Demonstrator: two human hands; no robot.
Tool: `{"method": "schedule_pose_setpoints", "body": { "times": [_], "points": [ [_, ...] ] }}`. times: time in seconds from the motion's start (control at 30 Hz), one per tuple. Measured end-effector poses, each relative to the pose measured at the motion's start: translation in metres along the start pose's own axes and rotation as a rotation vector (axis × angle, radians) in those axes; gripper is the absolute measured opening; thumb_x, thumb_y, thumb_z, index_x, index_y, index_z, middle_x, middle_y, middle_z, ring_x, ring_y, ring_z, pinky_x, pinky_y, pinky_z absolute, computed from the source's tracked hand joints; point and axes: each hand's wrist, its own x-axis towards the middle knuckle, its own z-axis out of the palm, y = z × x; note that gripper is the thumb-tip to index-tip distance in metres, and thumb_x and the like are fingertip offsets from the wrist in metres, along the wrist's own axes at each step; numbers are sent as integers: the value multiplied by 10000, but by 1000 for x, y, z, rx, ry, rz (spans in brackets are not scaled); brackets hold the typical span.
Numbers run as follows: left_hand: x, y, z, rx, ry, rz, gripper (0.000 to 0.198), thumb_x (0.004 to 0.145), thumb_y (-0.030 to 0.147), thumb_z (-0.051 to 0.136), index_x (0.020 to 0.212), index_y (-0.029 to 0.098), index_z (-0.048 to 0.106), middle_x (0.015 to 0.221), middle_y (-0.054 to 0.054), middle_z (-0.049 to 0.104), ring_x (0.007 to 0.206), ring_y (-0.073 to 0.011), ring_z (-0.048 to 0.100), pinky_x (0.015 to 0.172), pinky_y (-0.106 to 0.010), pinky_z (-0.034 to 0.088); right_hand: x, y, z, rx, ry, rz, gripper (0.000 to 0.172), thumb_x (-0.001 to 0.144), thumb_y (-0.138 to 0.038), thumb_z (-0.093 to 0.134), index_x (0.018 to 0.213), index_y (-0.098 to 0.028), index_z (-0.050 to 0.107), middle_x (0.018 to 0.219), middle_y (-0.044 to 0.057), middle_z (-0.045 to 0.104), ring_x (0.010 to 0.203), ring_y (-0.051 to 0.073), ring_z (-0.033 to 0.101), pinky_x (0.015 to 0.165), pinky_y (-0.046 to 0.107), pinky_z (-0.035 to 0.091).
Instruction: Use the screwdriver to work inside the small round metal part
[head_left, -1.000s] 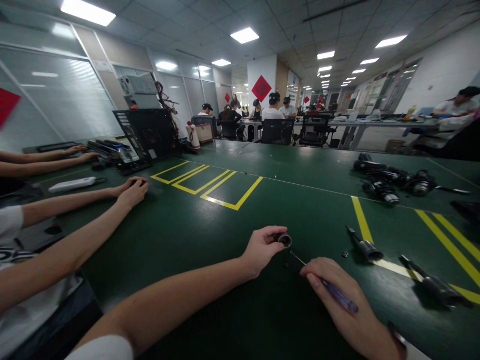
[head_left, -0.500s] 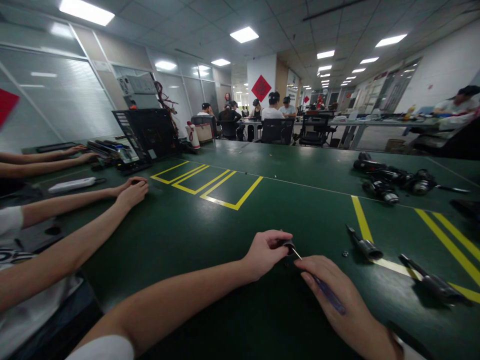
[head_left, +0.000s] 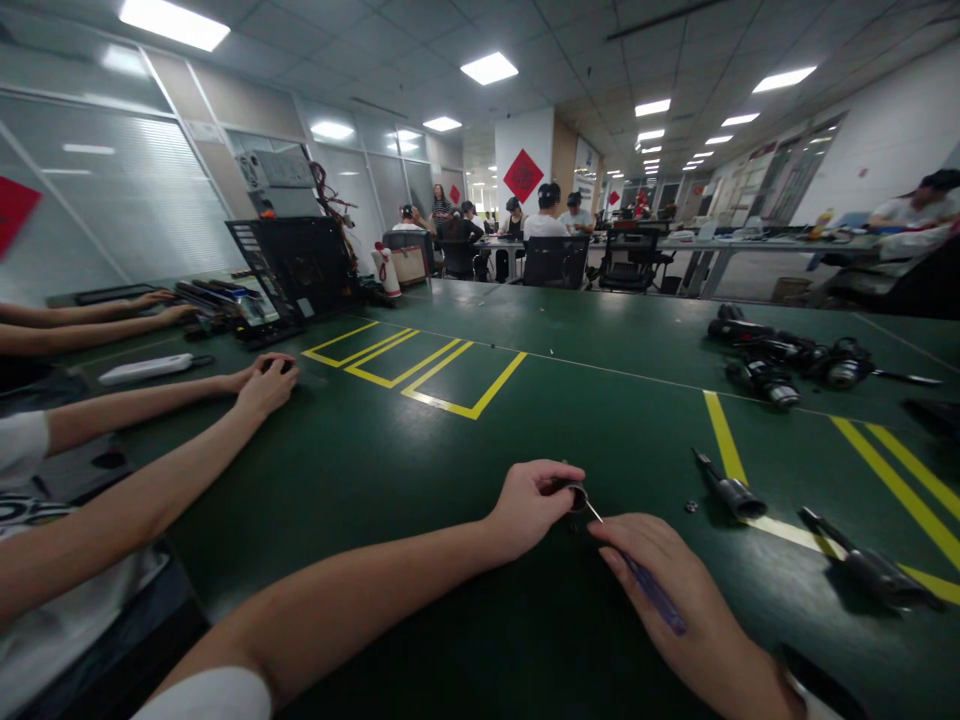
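Note:
My left hand point(head_left: 527, 508) is closed around a small dark cylindrical metal part point(head_left: 578, 498), its round open end facing right. Between the fingers of my right hand point(head_left: 667, 590) is a screwdriver point(head_left: 654, 592) with a purple translucent handle and a thin shaft. The shaft's tip reaches the open end of the cylinder; whether it touches inside is hidden. Right of my hands lies a small round metal piece point(head_left: 691, 507). Beyond it rest a metal part with a cup-like end point(head_left: 735, 496) and a similar, larger one point(head_left: 874, 570).
Several black tool-like assemblies point(head_left: 795, 355) lie at the far right. Yellow tape point(head_left: 474, 410) marks the green table point(head_left: 360, 450). A co-worker's hands point(head_left: 266, 385) are at the left, near a white power strip point(head_left: 146, 369) and a black computer case point(head_left: 292, 270).
My right hand and the screwdriver handle have shifted very slightly; the shaft still points into the cylinder. My left hand stays in place. A standing person in the background has moved left.

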Motion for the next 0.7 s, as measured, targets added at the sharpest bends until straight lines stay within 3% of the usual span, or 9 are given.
{"method": "schedule_pose_setpoints", "body": {
  "times": [0.23,0.37,0.5,0.7],
  "points": [
    [2,-7,-2,14,-5,27,251,720,87,590,953,123,678,935,-91,690,847,-192,655,806,-366,523,0,-4,0,37,31,-12,272,860,-223,529,1120,-262,598,1025,73,681,960,223,630,833,404,521],
    [6,-12,-4,-1,68,22,265,709,71,610,957,141,673,1011,-90,666,898,-189,638,838,-370,505,4,-8,-2,221,56,193,206,872,-348,509,966,-251,665,950,58,705,928,219,647,830,369,524],
    [9,-10,-6,-36,123,-59,312,696,28,615,977,154,664,988,-66,661,910,-174,625,876,-368,484,13,-11,-7,419,15,473,320,859,-464,483,786,-225,682,764,40,725,757,202,683,695,304,563],
    [8,-8,-7,-62,82,-96,340,705,-17,578,981,163,660,1012,-56,650,917,-163,619,905,-376,470,18,-13,-11,501,12,542,371,813,-537,503,740,-213,669,709,41,716,719,209,681,673,310,560]
  ]
}}
